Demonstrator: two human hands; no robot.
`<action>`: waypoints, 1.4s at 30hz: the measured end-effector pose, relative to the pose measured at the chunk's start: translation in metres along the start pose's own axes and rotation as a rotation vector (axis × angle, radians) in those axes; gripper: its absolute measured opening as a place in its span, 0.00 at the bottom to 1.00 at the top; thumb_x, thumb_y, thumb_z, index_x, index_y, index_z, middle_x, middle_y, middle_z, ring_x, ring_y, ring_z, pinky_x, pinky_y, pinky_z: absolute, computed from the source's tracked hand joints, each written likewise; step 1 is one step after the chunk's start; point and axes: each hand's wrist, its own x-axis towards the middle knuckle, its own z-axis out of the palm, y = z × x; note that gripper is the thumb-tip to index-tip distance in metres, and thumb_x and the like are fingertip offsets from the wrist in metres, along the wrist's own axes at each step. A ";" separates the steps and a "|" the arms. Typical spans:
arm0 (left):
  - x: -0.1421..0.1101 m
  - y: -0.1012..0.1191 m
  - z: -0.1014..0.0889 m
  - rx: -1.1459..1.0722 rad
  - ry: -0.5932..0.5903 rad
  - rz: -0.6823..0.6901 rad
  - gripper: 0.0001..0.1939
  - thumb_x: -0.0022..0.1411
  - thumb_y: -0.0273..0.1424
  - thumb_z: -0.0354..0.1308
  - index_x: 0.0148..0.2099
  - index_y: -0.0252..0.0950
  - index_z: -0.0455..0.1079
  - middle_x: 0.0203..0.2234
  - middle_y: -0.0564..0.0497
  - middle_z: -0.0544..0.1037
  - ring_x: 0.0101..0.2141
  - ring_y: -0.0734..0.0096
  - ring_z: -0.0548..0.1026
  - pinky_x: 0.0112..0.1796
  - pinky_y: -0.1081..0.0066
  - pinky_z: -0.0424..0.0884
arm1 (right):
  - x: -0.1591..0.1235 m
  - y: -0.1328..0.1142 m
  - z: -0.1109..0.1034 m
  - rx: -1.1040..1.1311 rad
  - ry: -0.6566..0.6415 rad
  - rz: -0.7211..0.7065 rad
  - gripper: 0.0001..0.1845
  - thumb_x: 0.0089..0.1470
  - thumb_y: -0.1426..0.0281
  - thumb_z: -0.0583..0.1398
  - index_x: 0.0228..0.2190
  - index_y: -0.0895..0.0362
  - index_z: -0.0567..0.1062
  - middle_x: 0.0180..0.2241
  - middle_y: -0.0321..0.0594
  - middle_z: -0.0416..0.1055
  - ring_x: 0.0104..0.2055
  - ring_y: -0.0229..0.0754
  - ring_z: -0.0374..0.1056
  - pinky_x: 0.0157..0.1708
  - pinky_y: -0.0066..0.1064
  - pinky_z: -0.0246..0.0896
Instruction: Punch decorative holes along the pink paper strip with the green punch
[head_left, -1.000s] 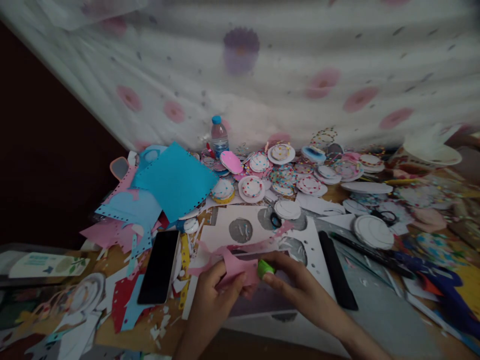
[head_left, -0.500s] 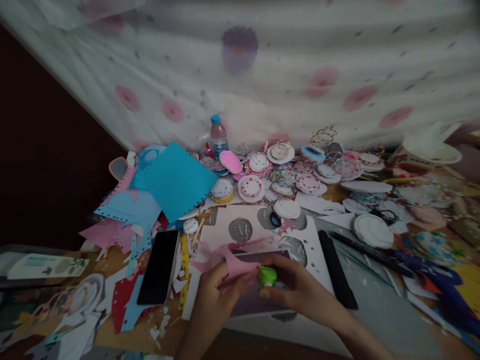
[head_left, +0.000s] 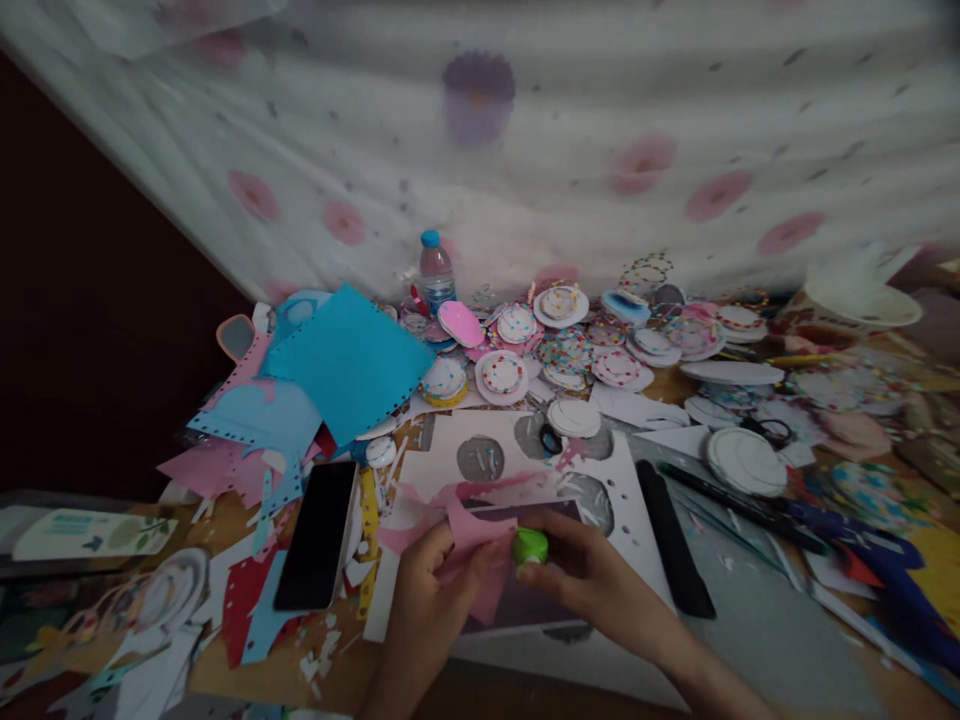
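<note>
Between the fingers and thumb of my left hand point(head_left: 435, 590) is a sheet of pink paper point(head_left: 472, 530) with cut, curving edges. My right hand point(head_left: 581, 565) grips a small green hole punch point(head_left: 531, 546), fingers above and thumb below. The punch is at the right edge of the pink paper; whether the edge sits inside its slot I cannot tell. Beneath both hands lie a dark purple-grey sheet point(head_left: 540, 600) and a white sheet point(head_left: 427, 465) with round cut-outs.
A black phone point(head_left: 318, 535) lies left of my hands, beside blue card point(head_left: 352, 360) and paper scraps. Decorated paper discs point(head_left: 502, 376) crowd the back near a water bottle point(head_left: 436, 275). To the right are a black bar-shaped object point(head_left: 675, 540) and a blue glue gun point(head_left: 855, 530).
The green punch and my right hand have shifted slightly left. The pink paper has turned a little, and more of it hangs below my left fingers.
</note>
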 end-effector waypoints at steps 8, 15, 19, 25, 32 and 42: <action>0.004 -0.002 0.002 0.008 -0.060 0.065 0.10 0.56 0.32 0.61 0.41 0.36 0.77 0.39 0.46 0.82 0.40 0.60 0.79 0.43 0.66 0.75 | -0.003 0.006 -0.004 -0.105 -0.025 -0.084 0.19 0.48 0.63 0.67 0.42 0.54 0.73 0.39 0.38 0.72 0.42 0.42 0.68 0.46 0.35 0.65; 0.004 -0.002 0.000 0.025 -0.108 0.108 0.12 0.56 0.31 0.61 0.44 0.37 0.77 0.41 0.46 0.81 0.42 0.61 0.79 0.44 0.66 0.75 | -0.003 0.002 -0.007 -0.253 -0.039 -0.145 0.22 0.49 0.65 0.66 0.47 0.52 0.73 0.45 0.40 0.71 0.47 0.45 0.67 0.49 0.38 0.63; 0.005 -0.001 0.000 0.066 -0.089 0.151 0.10 0.57 0.30 0.61 0.42 0.38 0.78 0.38 0.47 0.82 0.40 0.61 0.79 0.44 0.66 0.75 | -0.004 0.006 -0.006 -0.176 -0.070 -0.092 0.23 0.48 0.66 0.67 0.47 0.51 0.73 0.42 0.37 0.73 0.43 0.42 0.68 0.45 0.33 0.65; 0.004 -0.002 -0.001 0.080 -0.091 0.165 0.09 0.57 0.30 0.61 0.41 0.39 0.78 0.38 0.48 0.82 0.40 0.61 0.79 0.44 0.66 0.74 | -0.004 0.005 -0.005 -0.170 -0.059 -0.061 0.20 0.47 0.65 0.67 0.44 0.54 0.74 0.39 0.37 0.73 0.40 0.41 0.67 0.42 0.32 0.64; 0.005 0.002 -0.002 0.115 -0.060 0.163 0.08 0.55 0.29 0.62 0.39 0.39 0.78 0.35 0.49 0.83 0.38 0.64 0.79 0.42 0.69 0.74 | -0.003 -0.005 -0.005 -0.296 -0.030 -0.086 0.14 0.47 0.62 0.67 0.36 0.55 0.74 0.32 0.34 0.71 0.34 0.39 0.63 0.34 0.29 0.59; 0.004 0.005 -0.001 0.110 -0.073 0.124 0.08 0.53 0.28 0.63 0.38 0.40 0.79 0.33 0.52 0.83 0.37 0.66 0.79 0.39 0.73 0.74 | -0.004 -0.001 -0.005 -0.342 -0.001 -0.072 0.16 0.48 0.58 0.65 0.35 0.55 0.75 0.32 0.36 0.70 0.34 0.40 0.62 0.34 0.30 0.59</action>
